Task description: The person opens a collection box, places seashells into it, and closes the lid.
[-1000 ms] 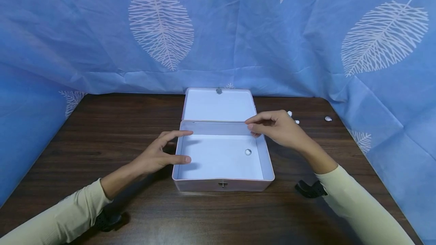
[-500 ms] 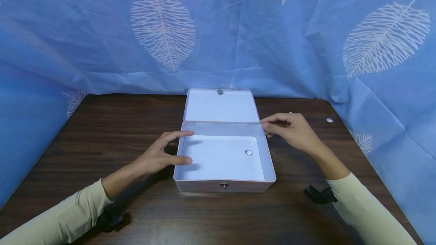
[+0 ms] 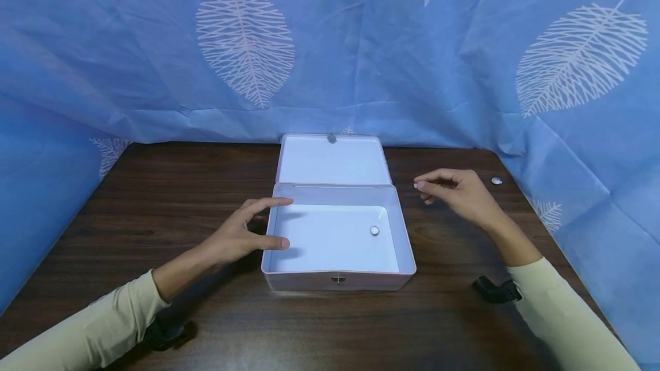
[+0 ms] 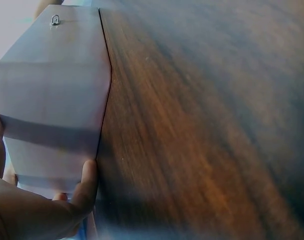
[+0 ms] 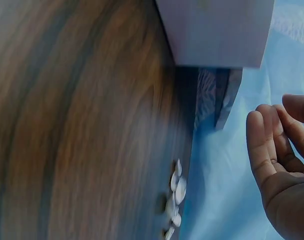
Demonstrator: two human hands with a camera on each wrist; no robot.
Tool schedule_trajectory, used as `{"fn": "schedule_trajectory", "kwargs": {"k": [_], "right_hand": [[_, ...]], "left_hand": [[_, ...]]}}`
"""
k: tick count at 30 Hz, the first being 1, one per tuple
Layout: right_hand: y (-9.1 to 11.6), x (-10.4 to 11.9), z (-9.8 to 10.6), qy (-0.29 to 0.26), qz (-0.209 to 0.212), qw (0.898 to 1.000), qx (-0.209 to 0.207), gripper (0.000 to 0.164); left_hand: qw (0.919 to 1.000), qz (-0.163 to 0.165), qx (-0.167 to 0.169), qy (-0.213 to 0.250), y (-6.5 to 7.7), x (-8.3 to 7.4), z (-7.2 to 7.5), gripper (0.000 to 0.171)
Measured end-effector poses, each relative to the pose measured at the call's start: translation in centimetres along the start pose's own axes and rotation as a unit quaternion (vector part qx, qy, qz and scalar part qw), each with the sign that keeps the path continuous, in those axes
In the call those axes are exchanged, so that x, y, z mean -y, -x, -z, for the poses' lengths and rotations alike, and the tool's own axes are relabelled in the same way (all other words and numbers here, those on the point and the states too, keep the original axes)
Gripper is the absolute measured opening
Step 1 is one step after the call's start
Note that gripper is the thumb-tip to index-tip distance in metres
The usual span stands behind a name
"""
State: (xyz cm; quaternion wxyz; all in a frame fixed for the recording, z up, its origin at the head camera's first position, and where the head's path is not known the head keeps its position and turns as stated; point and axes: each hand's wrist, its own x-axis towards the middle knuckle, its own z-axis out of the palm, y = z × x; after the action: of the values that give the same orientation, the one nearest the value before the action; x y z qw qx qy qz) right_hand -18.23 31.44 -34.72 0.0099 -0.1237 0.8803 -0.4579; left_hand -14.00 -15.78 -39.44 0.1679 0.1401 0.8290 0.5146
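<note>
A pale metal box (image 3: 337, 282) stands with its lid (image 3: 332, 159) raised at the back. At its left wall, my left hand (image 3: 232, 233) holds on, with thumb and forefinger reaching over the rim. The left wrist view shows another finger low against the outer wall. Inside the box lies one small round whitish shell-like piece (image 3: 374, 231). My right hand (image 3: 454, 190) is over the table, right of the box, and pinches a small white shell-like piece (image 3: 415, 186) between thumb and forefinger. In the right wrist view that hand (image 5: 287, 160) appears with its held piece hidden.
Several similar white pieces (image 5: 177, 195) lie clustered on the dark wooden table (image 5: 81, 125) in the right wrist view. A single piece (image 3: 497, 181) sits near the table's right edge. Blue cloth (image 3: 356, 50) with leaf prints hangs behind and around the table.
My right hand has moved right, from above the box's back right corner to over the table beside it. The left hand and the box have stayed in place.
</note>
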Motion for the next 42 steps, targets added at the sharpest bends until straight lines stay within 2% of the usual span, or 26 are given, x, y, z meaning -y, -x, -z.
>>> {"fn": "schedule_trajectory", "kwargs": {"k": [7,12,20,32,42], "right_hand": [[-0.2,-1.8,1.7,0.011,-0.010,1.000,-0.015,0.033],[-0.2,-2.8,2.6,0.023,-0.029,0.999,-0.030,0.038],[-0.4,-4.3,3.7,0.004,-0.041,0.998,-0.038,0.038],[-0.9,-7.3,4.8,0.003,-0.071,0.997,-0.022,0.042],[-1.6,-8.2,4.6,0.036,-0.136,0.990,0.024,0.053]], "left_hand": [[0.9999,-0.012,0.003,-0.007,-0.1,-0.1,0.1,0.082],[0.9998,-0.007,0.004,-0.016,-0.3,-0.3,0.0,0.083],[0.9998,0.005,0.005,-0.018,-0.4,-0.4,0.1,0.083],[0.9999,0.000,0.003,-0.010,-0.9,-0.5,-0.7,0.084],[0.9999,0.007,-0.003,-0.013,-0.8,-0.6,-0.7,0.084]]}}
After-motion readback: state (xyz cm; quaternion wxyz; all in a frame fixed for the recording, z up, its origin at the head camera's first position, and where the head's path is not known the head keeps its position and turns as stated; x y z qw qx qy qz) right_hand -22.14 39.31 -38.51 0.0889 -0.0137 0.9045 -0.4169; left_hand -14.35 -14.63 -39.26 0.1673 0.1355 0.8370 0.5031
